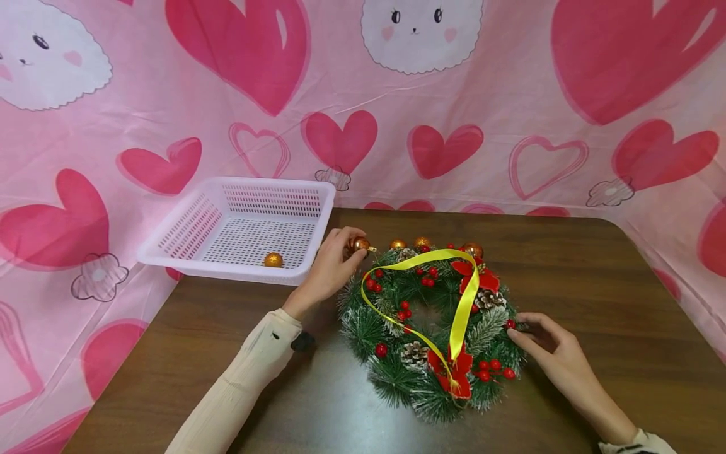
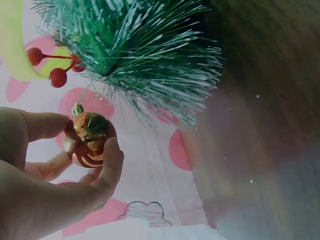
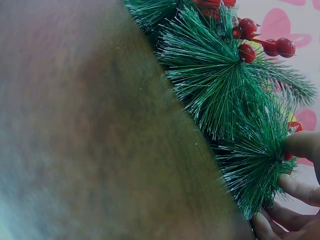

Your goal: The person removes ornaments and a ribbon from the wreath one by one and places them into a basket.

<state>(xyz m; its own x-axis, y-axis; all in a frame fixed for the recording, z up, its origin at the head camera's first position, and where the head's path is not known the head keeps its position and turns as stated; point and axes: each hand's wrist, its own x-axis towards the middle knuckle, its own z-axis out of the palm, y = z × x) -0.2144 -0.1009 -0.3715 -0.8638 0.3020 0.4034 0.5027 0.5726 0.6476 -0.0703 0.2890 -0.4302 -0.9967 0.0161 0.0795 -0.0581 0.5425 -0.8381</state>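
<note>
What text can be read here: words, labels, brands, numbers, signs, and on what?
None: no readable text in any view.
Pink fabric backdrop: printed hearts, flowers and white faces, no lettering.
White plastic basket, round green wreath, flat yellow ribbon, shiny copper-coloured ball in the left hand: no lettering seen.

a creased pink backdrop (image 1: 391, 94) with red hearts (image 1: 339, 140) and white cartoon heads (image 1: 422, 44) hangs behind a wood-grain table (image 1: 595, 284); pale glare (image 1: 317, 403) marks its front.
</note>
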